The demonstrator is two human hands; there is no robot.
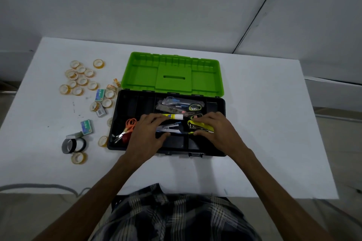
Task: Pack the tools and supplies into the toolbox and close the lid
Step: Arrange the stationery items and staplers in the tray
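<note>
A black toolbox lies open on the white table, its green lid tipped back. Inside lie orange-handled scissors, a glue stick, a bagged bundle of tools with green-handled scissors, a silver and blue stapler and a yellow stapler. My left hand rests over the silver and blue stapler with fingers curled around it. My right hand grips the yellow stapler from the right. Left of the box lie several small tape rolls, staple boxes and black tape rolls.
The table ends close to my body at the front edge. A grey cable runs along the floor at lower left. A white wall stands behind the table.
</note>
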